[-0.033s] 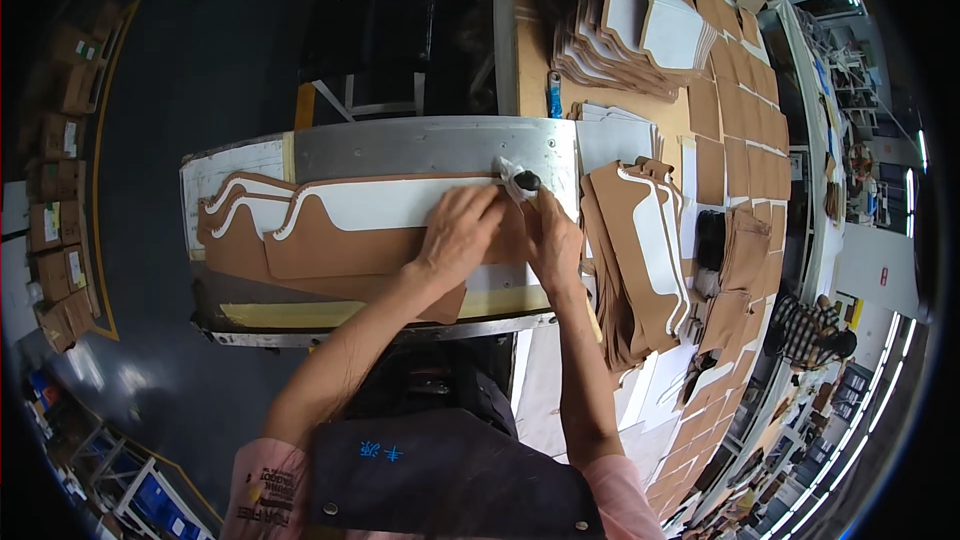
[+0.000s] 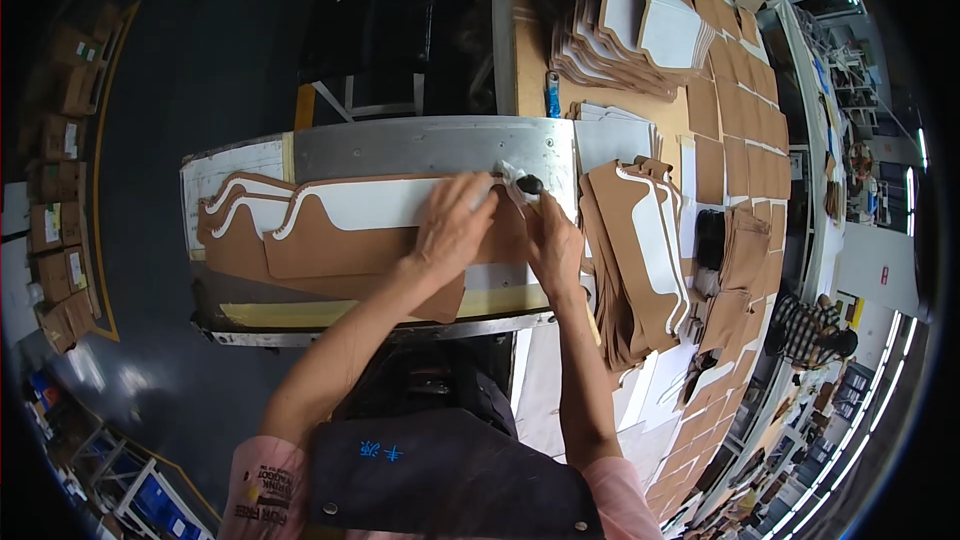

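Observation:
Across the metal-topped bench lies a long brown leather-like piece [image 2: 375, 252] with a white panel [image 2: 380, 205] along its far side. My left hand [image 2: 455, 225] rests over its right part, the fingers bent toward the far edge and blurred by motion. At the piece's right end my right hand [image 2: 555, 252] is closed, fingers pressed together; what they pinch is hidden. Just beyond those fingertips stands a round black knob [image 2: 529, 184] with crumpled clear plastic [image 2: 510, 172] beside it. A similar brown piece with a white curved edge [image 2: 232, 230] lies partly under the first, at its left.
Right of the bench, a stack of brown and white pieces [image 2: 640, 260] lies on a table covered with rows of brown pieces [image 2: 735, 90]. Farther back are a larger stack [image 2: 630, 30] and a blue tool [image 2: 553, 95]. Cardboard boxes [image 2: 62, 220] line the left wall.
My left hand has shifted slightly left, and its fingers have become blurred. My right hand has hardly moved. The pieces lie as before.

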Tool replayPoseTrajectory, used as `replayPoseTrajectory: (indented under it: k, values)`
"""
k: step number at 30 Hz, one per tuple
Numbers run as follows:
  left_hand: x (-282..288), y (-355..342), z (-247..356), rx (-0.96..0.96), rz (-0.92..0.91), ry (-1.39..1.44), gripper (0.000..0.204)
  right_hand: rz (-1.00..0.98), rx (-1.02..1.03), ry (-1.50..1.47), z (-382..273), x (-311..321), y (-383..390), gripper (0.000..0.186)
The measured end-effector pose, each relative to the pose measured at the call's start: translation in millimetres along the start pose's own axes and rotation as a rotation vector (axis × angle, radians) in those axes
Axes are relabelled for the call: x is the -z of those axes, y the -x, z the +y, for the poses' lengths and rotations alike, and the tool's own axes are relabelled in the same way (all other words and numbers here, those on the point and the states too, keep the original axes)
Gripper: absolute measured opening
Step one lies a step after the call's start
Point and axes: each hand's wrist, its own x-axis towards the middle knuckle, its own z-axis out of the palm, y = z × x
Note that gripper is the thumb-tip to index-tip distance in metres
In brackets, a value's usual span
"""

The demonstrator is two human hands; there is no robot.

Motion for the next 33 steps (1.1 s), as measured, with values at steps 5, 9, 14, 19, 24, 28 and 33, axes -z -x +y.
replayPoseTrajectory:
  k: [5, 9, 14, 19, 24, 28, 33]
  values:
    - [22.0, -32.0, -19.5, 0.227, -0.245, -0.001, 0.056, 0.046, -0.313, -0.249, 7.1, 17.6, 34.3, 0.024]
    - [23.4, -58.1, -30.3, 0.245, -0.446, 0.030, 0.035, 0.150, -0.341, -0.467, 18.6, 16.7, 30.5, 0.021]
    - [30.3, -65.6, -21.5, 0.204, -0.515, 0.201, 0.020, 0.076, -0.374, -0.730, -7.9, 16.1, -0.6, 0.017]
    - [46.9, -69.5, 9.9, 0.137, -0.397, 0.422, 0.022, 0.185, -0.226, -0.532, 18.2, 26.7, 1.9, 0.025]
    - [39.6, -22.4, -12.0, 0.071, -0.021, 0.104, 0.024, 0.160, -0.382, -0.587, 36.3, 78.2, -0.2, 0.020]
    - [42.0, 32.2, -23.9, 0.047, 0.038, -0.050, 0.030, 0.348, -0.182, -0.241, 70.1, 77.0, 8.1, 0.022]
    - [53.0, 56.0, -25.9, 0.100, -0.035, -0.098, 0.038, 0.158, -0.179, -0.165, 52.5, 68.6, 9.5, 0.015]
